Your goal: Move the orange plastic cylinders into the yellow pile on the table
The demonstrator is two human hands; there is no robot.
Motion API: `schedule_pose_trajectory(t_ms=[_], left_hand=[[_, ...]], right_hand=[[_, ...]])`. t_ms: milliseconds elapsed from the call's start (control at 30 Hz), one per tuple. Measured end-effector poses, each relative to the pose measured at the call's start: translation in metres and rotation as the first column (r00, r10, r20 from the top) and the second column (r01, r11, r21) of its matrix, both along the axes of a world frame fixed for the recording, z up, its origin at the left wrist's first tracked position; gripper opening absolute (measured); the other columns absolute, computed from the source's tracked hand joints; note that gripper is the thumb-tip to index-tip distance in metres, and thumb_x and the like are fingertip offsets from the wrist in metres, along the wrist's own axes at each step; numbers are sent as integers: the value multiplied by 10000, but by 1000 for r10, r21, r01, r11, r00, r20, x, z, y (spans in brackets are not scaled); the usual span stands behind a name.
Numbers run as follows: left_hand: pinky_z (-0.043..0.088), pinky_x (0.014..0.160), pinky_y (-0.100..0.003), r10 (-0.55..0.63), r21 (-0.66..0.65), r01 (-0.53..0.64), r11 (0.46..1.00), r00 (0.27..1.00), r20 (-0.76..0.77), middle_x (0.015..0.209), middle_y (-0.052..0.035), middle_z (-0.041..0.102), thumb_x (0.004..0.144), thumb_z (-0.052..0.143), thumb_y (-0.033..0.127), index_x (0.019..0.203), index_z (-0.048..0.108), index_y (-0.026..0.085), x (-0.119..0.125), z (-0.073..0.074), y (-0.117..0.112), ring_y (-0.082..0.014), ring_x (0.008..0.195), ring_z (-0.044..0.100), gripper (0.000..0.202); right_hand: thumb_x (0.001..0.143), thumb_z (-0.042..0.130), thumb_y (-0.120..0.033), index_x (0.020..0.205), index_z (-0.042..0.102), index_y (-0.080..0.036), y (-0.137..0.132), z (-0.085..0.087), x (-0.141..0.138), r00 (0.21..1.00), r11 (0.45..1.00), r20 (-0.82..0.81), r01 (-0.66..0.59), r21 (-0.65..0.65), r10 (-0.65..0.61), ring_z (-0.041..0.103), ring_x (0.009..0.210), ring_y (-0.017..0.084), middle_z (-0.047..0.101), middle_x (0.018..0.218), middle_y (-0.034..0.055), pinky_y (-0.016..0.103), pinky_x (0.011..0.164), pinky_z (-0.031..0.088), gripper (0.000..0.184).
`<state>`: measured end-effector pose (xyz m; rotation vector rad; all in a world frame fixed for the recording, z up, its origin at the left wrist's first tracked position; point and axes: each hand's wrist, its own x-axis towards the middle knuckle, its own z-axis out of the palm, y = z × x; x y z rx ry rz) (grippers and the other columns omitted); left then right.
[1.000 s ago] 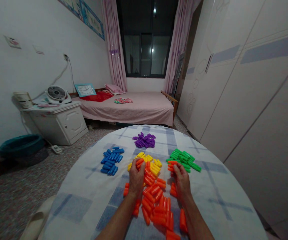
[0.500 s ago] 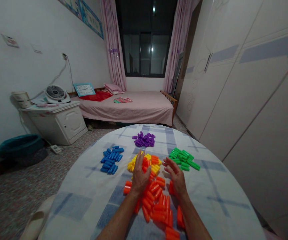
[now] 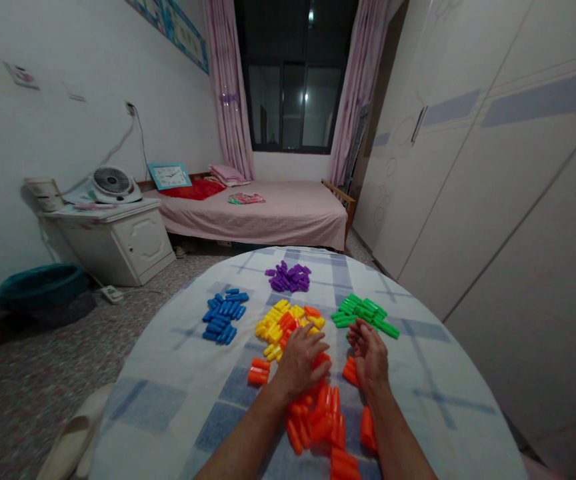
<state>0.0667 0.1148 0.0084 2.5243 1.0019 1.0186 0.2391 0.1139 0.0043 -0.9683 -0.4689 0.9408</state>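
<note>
My left hand lies palm down, fingers spread, over a heap of short orange plastic tube-like pieces. Its fingertips reach the near edge of the yellow pile, which has a few orange pieces in it. To the right, my right hand is turned on its side with fingers loosely curled; nothing shows in it. It is just in front of the green pile, beside a small orange cluster. Another orange cluster sits left of my left hand. Part of the orange heap is hidden under my left hand.
On the round table's checked cloth are also a blue pile at left and a purple pile at the back. Beyond stand a bed, a white cabinet with a fan, and a wardrobe.
My left hand has moved back and right, from the yellow pile onto the orange heap. My right hand has shifted slightly right, its fingers more curled. The orange pieces near my hands have shifted.
</note>
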Motion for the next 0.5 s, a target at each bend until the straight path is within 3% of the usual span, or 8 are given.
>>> schedule_pose_trajectory(t_ms=[167, 300, 500], left_hand=[[264, 1057, -512, 9, -37, -13, 999, 994, -112, 941, -49, 688, 758, 597, 279, 983, 664, 240, 3, -1, -2, -253, 1110, 529, 238], [272, 1041, -497, 29, -9, -30, 999, 991, -131, 934, -61, 662, 747, 624, 314, 977, 663, 228, 2, 0, -3, -239, 1028, 546, 249], [317, 993, -467, -38, 43, 45, 998, 986, -162, 863, -49, 613, 700, 657, 485, 930, 661, 219, 2, 2, -5, -213, 904, 539, 352]], right_hand=[[616, 699, -338, 839, 652, -198, 2, -3, -2, 996, 999, 76, -41, -4, 41, 608, 586, 112, 683, 721, -12, 230, 526, 488, 268], [604, 705, -326, 821, 652, -195, 4, -5, -1, 996, 999, 78, -37, -12, 38, 603, 570, 106, 686, 710, -13, 221, 518, 478, 258], [599, 706, -323, 822, 658, -189, 3, -4, -2, 995, 999, 96, -29, -28, 31, 599, 580, 100, 687, 717, -11, 211, 526, 469, 265]])
